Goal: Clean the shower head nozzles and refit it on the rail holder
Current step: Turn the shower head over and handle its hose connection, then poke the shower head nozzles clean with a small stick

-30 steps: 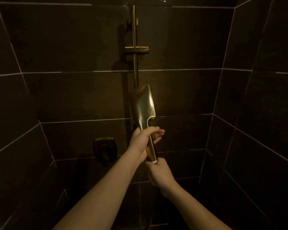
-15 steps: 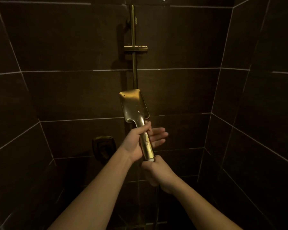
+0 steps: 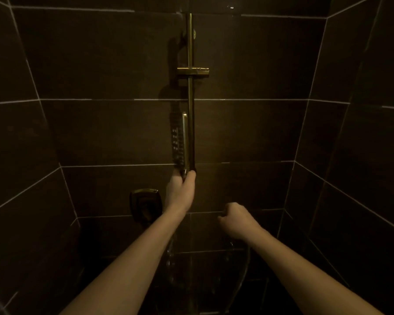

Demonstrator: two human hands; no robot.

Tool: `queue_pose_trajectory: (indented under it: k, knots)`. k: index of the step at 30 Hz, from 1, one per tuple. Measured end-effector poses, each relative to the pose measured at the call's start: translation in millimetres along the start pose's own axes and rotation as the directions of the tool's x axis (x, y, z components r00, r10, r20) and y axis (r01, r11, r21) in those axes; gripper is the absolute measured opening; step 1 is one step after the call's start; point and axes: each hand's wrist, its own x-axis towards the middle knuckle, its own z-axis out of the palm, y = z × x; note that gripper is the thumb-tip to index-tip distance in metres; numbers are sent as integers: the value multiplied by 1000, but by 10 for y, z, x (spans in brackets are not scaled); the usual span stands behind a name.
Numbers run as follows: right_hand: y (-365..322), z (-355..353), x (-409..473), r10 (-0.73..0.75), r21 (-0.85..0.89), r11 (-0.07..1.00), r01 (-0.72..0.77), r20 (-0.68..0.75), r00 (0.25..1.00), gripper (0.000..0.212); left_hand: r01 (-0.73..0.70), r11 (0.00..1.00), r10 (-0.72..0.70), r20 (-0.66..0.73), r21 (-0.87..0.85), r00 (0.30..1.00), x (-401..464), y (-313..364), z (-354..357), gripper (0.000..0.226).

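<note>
The gold shower head [image 3: 184, 139] stands upright and edge-on right beside the gold vertical rail [image 3: 190, 92], its dark nozzle face [image 3: 177, 142] turned left. My left hand [image 3: 180, 192] grips its handle just below the head. The gold rail holder [image 3: 193, 71] sits higher on the rail, apart from the head. My right hand [image 3: 234, 220] hangs lower right, fingers curled in a loose fist with nothing visible in it. The hose [image 3: 242, 278] shows faintly below it.
Dark tiled walls close in on the left, back and right. A gold mixer valve [image 3: 145, 204] is mounted on the back wall left of my left hand. Water drips [image 3: 170, 253] under my left forearm.
The shower head has turned from flat-on to edge-on and risen along the rail. My right hand has let go of the handle's base and moved right. My left hand closed fully on the handle.
</note>
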Motion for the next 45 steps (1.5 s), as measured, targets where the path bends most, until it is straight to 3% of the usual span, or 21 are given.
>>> queue_pose_trajectory:
  k: [2,5,10,18,24,28,31,37,45]
  knots:
    - [-5,-45,110,-7,-91,996,9,21,1000,22,21,999,-18,93,-35,995,34,-13,5,48]
    - [-38,-82,222,-43,-250,966,63,87,995,22,4,994,13,160,-110,987,17,-3,34,49]
    - [-89,-144,310,-37,-441,894,84,113,993,27,-55,985,69,83,-161,994,32,36,55,52]
    - [-240,-398,470,-96,-630,768,115,65,993,12,-151,985,157,82,-81,984,207,92,54,42]
    - [-414,-591,600,-103,-736,654,173,139,985,30,-124,991,128,67,-59,990,342,97,-19,43]
    - [-548,-628,691,-38,-623,762,177,229,973,43,-71,997,74,91,-43,993,392,119,-82,39]
    - [-635,-708,769,13,-505,849,153,308,951,41,-59,997,62,83,-45,995,457,142,-127,41]
    - [-709,-1079,1214,-195,-333,922,199,45,980,34,-76,993,81,62,-92,995,653,285,-300,41]
    - [-1378,-1935,1654,-414,-243,896,372,-155,897,38,-111,990,115,47,-89,992,964,569,-438,43]
